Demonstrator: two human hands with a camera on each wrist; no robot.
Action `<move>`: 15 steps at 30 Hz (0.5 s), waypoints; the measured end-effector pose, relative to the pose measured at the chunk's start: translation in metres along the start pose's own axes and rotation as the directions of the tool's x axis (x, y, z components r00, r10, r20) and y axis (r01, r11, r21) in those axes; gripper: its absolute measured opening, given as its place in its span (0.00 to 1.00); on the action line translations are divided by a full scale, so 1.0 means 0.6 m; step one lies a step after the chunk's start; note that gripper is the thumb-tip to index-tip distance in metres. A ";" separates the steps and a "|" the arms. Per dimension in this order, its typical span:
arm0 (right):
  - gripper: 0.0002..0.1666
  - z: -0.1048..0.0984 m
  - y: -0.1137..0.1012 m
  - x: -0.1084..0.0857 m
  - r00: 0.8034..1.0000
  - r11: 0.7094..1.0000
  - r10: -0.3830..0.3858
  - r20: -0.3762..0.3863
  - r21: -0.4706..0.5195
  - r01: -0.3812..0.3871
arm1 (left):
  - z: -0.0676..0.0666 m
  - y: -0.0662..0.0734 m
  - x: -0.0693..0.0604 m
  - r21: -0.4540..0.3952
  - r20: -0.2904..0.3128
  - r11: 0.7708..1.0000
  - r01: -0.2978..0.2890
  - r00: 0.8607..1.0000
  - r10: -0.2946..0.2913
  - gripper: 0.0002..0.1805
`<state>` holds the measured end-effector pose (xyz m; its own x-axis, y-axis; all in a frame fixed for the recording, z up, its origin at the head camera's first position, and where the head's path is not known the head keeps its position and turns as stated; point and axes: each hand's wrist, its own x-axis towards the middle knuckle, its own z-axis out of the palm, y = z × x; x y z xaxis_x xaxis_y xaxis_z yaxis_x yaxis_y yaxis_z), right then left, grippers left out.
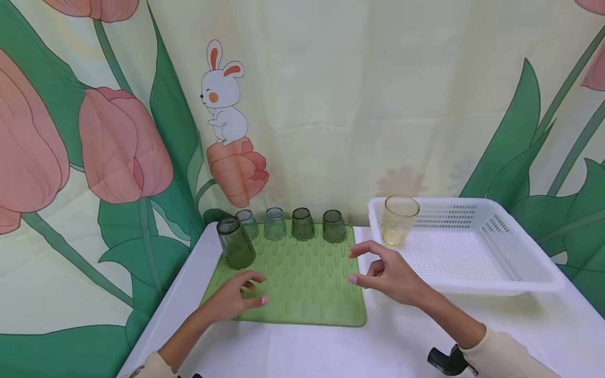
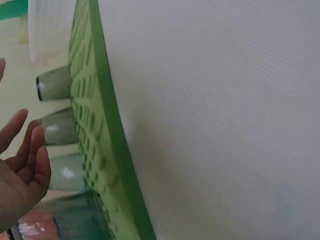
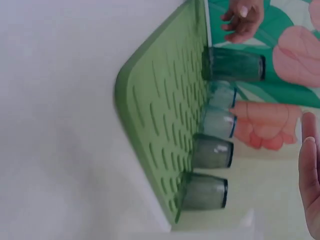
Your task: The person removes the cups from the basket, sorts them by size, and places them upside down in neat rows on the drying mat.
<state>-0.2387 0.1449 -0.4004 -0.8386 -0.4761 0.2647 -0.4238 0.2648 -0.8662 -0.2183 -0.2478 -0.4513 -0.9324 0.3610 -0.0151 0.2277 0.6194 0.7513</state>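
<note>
A green drying mat (image 1: 307, 294) with raised ridges carries several glasses. At its left edge is a tall green glass (image 1: 236, 247), the nearest thing to my left hand (image 1: 233, 296), which hovers over the mat with fingers loosely bent and holds nothing. Along the back edge stand a bluish glass (image 1: 248, 224), another bluish glass (image 1: 275, 224), a dark grey glass (image 1: 302, 226) and a second dark grey glass (image 1: 333, 228). My right hand (image 1: 389, 273) is above the mat's right edge, thumb and fingers apart, holding nothing. Beside it, a yellow glass (image 1: 398, 223) stands in the white basket (image 1: 496, 289).
The basket with slotted walls takes up the right side of the white table (image 1: 312, 352). Behind the table hangs a curtain (image 1: 331, 105) printed with tulips and a rabbit. A black device (image 1: 449, 361) sits at my right wrist.
</note>
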 end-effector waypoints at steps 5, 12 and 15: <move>0.26 -0.028 0.007 -0.016 0.998 1.000 0.015 -0.060 -0.014 -0.016 | 0.011 0.019 0.017 -0.034 0.042 0.999 -0.030 0.999 0.031 0.31; 0.30 -0.073 0.011 -0.020 0.987 0.998 0.050 -0.156 -0.040 -0.057 | 0.025 0.049 0.045 -0.069 0.041 0.995 -0.078 0.996 0.081 0.27; 0.31 -0.097 0.014 -0.016 0.976 0.994 0.065 -0.208 -0.069 -0.081 | 0.031 0.065 0.059 -0.062 0.055 0.993 -0.100 0.993 0.104 0.27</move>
<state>-0.2541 0.2004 -0.3853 -0.9174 -0.2725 0.2901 -0.3768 0.3594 -0.8537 -0.2374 -0.1980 -0.4346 -0.8872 0.4607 0.0269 0.3021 0.5357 0.7885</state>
